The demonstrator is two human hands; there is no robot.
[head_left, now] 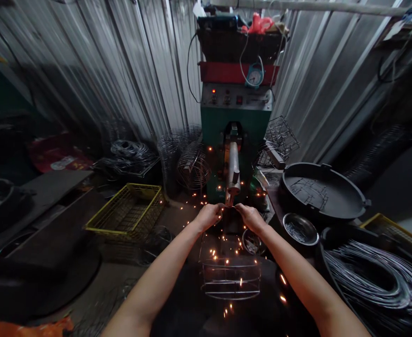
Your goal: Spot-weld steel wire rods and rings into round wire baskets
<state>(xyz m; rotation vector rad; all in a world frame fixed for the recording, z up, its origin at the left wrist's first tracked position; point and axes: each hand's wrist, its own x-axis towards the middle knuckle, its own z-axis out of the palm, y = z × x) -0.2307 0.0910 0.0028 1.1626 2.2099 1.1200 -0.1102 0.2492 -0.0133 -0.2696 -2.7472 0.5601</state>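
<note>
In the middle of the head view, my left hand (209, 216) and my right hand (251, 217) are closed at either side of a spot welder's electrode tip (231, 199). Both pinch a thin metal wire frame, whose curved lower wires (231, 282) show below, above my lap. The exact grip points are too small to make out. Orange sparks fly out from the tip and fall past the frame. The green spot welder (211, 119) stands straight ahead with a red lamp lit on its panel.
On the left sits a yellow wire basket (97, 228). To the right are a round black tray (342, 213) with wire pieces, a metal bowl (314, 239) of small parts, and a tub holding a wire coil (399, 281). A small bowl (251, 243) lies beneath my right wrist.
</note>
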